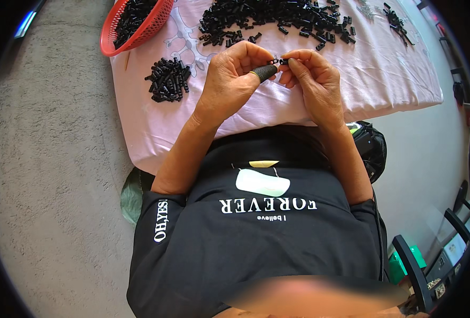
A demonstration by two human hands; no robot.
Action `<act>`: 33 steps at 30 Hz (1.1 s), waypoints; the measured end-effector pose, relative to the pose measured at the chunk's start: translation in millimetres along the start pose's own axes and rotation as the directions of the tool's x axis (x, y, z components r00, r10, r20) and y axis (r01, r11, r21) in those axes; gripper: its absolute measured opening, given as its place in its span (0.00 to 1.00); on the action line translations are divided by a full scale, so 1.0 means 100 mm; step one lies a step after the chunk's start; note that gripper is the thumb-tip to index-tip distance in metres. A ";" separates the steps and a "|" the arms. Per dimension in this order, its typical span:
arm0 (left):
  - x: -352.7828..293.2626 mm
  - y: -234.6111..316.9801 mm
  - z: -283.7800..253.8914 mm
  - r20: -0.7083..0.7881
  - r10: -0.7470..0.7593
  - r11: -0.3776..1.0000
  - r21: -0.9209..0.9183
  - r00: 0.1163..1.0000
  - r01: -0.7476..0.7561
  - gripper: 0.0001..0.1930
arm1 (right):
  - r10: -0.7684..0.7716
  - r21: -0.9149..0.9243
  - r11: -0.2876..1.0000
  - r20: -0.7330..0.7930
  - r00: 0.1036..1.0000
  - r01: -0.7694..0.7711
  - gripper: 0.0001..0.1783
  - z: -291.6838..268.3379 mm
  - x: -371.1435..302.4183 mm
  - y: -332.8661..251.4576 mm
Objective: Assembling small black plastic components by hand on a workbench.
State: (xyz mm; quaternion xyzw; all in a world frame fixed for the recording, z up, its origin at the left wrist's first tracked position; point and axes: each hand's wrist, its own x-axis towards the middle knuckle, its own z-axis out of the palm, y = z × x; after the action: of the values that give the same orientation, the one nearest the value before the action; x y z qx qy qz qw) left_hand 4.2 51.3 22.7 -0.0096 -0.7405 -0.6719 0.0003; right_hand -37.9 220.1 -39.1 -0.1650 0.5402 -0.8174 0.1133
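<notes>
left fingers (256, 66): pinched shut on a small black part, thumb wrapped in a dark sleeve (265, 72), likely to spare the skin where it presses.
right fingers (294, 64): narrow, tips closed on the other end of the same part, so both sides can push or twist against each other.
part (278, 61): tiny, black, held between the two hands, raised just above the cloth and near the body, where the eyes can follow it; its exact shape is too small to tell.
left hand (232, 79): curled, wrist over the near edge of the cloth.
right hand (312, 79): curled, mirroring the left, knuckles toward the big pile.
big pile (277, 18): loose black parts spread just beyond the hands, within easy reach.
small pile (168, 79): a tidy heap to the left, kept apart from the big one, seemingly sorted.
basket (110, 32): red mesh, at the far left corner, holding more black parts.
cloth (383, 79): pink, covers the surface and sets off the dark parts.
floor (49, 159): grey, left of the surface.
</notes>
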 end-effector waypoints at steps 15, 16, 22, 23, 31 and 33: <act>-0.03 -0.10 0.02 -0.010 0.113 0.986 0.125 0.994 -0.111 0.05 | -0.014 0.008 1.000 0.024 1.000 0.014 0.08 -0.02 0.00 0.02; -0.03 -0.10 0.02 -0.010 0.113 0.986 0.124 0.994 -0.111 0.05 | -0.020 0.001 1.000 0.029 0.999 0.020 0.08 -0.02 0.00 0.02; -0.04 -0.07 0.05 -0.042 0.152 0.972 0.188 0.987 -0.141 0.06 | -0.027 0.001 1.000 0.026 0.999 0.027 0.07 -0.02 -0.01 0.02; -0.04 -0.05 0.05 -0.022 0.142 0.959 0.249 0.990 -0.132 0.05 | -0.029 0.025 0.999 0.028 0.999 0.028 0.07 -0.02 -0.01 0.02; -0.06 0.00 0.09 0.011 0.161 0.943 0.294 0.987 -0.158 0.06 | -0.060 0.077 0.995 0.037 0.998 0.057 0.07 -0.03 -0.01 0.04; -0.05 -0.05 0.12 -0.047 0.241 0.944 0.242 0.969 -0.223 0.07 | -0.069 0.076 0.995 0.038 0.997 0.066 0.07 -0.03 -0.02 0.03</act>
State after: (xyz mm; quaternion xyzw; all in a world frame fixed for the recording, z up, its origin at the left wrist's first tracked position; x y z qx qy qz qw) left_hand 8.9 62.8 16.6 -0.0713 -0.8078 -0.5749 0.1089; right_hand -37.5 221.7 -43.5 -0.1954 0.5012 -0.8368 0.1023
